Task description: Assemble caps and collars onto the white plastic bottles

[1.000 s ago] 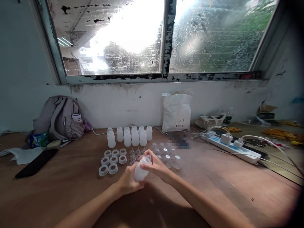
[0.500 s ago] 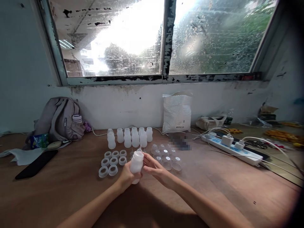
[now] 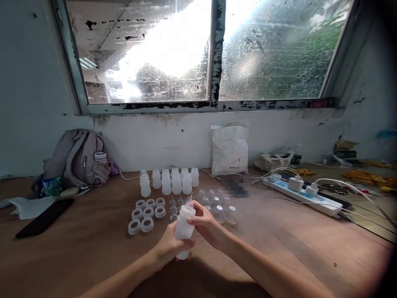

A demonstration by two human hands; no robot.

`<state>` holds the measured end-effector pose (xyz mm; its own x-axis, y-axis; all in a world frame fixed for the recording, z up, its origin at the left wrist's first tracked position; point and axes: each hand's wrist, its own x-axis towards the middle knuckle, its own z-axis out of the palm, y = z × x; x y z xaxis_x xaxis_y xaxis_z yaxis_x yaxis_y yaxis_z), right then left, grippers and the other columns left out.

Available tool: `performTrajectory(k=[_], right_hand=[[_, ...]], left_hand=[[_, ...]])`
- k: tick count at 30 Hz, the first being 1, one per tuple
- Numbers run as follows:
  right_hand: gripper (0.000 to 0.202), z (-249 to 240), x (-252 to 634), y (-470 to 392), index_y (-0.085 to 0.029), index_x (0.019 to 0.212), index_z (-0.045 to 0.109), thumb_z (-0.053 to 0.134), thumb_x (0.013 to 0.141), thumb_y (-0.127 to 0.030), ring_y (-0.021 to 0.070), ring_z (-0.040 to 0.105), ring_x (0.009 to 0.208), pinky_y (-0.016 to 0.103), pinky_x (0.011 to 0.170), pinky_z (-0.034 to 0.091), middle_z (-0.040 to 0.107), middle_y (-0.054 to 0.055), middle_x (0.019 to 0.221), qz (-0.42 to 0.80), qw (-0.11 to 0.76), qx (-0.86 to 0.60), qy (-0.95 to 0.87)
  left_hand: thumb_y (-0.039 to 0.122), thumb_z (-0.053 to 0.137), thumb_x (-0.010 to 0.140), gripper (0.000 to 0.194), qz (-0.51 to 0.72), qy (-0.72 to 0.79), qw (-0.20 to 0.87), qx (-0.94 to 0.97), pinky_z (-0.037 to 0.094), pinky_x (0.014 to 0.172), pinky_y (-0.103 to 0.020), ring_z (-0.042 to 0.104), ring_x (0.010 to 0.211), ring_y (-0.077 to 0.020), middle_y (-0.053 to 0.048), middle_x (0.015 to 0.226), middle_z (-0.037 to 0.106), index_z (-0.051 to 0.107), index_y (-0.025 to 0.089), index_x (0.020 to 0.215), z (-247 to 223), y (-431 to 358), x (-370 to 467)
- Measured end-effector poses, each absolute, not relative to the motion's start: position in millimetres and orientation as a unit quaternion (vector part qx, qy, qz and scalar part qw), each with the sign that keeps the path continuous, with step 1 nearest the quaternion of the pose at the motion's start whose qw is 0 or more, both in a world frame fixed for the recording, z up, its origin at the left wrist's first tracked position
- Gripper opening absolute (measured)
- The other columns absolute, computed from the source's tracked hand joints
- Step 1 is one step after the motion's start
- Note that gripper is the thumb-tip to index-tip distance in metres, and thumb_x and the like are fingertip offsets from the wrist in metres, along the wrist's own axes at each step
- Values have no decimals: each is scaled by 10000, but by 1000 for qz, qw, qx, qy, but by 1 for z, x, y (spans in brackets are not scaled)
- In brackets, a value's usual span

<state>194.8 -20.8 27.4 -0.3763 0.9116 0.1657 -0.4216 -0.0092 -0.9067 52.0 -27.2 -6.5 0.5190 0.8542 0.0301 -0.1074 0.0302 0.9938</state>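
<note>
A frosted white baby bottle (image 3: 185,227) is in the grip of my left hand (image 3: 169,244), whose fingers wrap round its lower half. It stands slightly tilted above the table. A clear nipple (image 3: 189,200) pokes up at the bottle's mouth. My right hand (image 3: 207,225) closes on the neck from the right, thumb against the bottle's side and fingertips beside the nipple. Just behind are more clear nipples (image 3: 173,210), partly hidden by the bottle. Several white collar rings (image 3: 148,212) lie to the left, and clear domed caps (image 3: 218,212) stand to the right.
More frosted bottles (image 3: 166,182) stand in rows at the back. A white bag (image 3: 230,150) leans on the wall. On the right lies a power strip (image 3: 305,198) with cables. A grey backpack (image 3: 79,159) and a black phone-like slab (image 3: 45,218) are on the left.
The bottle in my left hand has come nearer and slightly right. My right hand's fingers, spread beside the neck before, now close against it.
</note>
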Motion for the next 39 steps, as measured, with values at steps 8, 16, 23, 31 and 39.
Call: performTrajectory(k=[8, 16, 23, 31, 39], right_hand=[[278, 28, 192, -28, -148, 852, 584, 611, 609, -282, 172, 551, 793, 258, 626, 413, 568, 96, 1058, 742, 388, -209, -506], [104, 47, 168, -22, -158, 674, 573, 628, 593, -194, 226, 525, 940, 301, 733, 403, 643, 68, 922, 630, 475, -270, -551], [127, 42, 144, -10, -157, 657, 550, 643, 587, -208, 176, 556, 750, 262, 622, 408, 648, 57, 852, 590, 547, -313, -505], [238, 41, 162, 5, -162, 782, 570, 615, 670, -368, 159, 535, 717, 259, 623, 394, 608, 39, 804, 487, 468, -360, -644], [290, 52, 248, 23, -195, 767, 603, 457, 788, -445, 186, 490, 795, 337, 773, 296, 590, 48, 783, -17, 302, -454, -838]], left_hand=[[222, 552, 626, 269, 192, 223, 791, 536, 272, 310, -143, 549, 497, -134, -25, 632, 557, 461, 141, 866, 6, -36, 42], [161, 602, 613, 332, 452, 289, 523, 662, 399, 540, -219, 501, 660, -138, -24, 755, 549, 533, 114, 935, 2, -31, 51], [194, 559, 655, 287, 447, 398, 340, 726, 408, 563, -248, 526, 642, -157, -29, 784, 592, 537, 139, 936, 0, -15, 38], [266, 565, 671, 329, 436, 427, 259, 749, 395, 586, -250, 534, 656, -168, -39, 792, 591, 521, 167, 982, -4, -4, 31], [336, 589, 682, 281, 432, 398, 369, 721, 393, 554, -217, 474, 637, -122, 5, 719, 519, 508, 156, 880, -8, -8, 38]])
